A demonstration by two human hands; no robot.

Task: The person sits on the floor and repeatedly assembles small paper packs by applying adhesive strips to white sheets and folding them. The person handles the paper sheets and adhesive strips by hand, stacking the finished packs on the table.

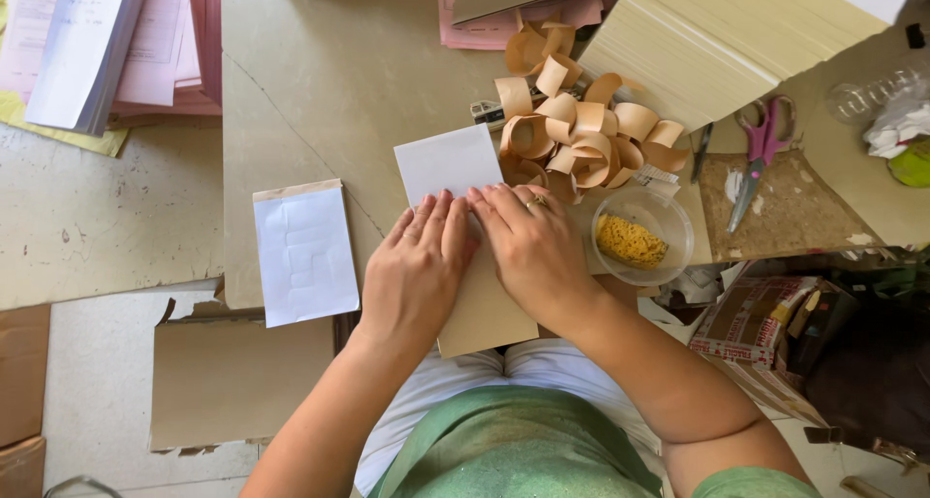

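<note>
Pad (448, 164) lies pressed under both hands (475, 256).

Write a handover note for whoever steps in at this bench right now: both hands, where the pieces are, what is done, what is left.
Left hand: flat, fingers pressing down on the white pad where it meets the brown backing card.
Right hand: flat beside it, pressing the same seam; nothing gripped.
Nearby: a white pad with a brown strip along its top lies to the left, apparently finished. Curled brown tape strips are piled past the hands; a clear bowl with a yellow sponge sits to the right, scissors beyond it.
Left, by the look of it: the pad under the hands shows no brown strip yet.
</note>
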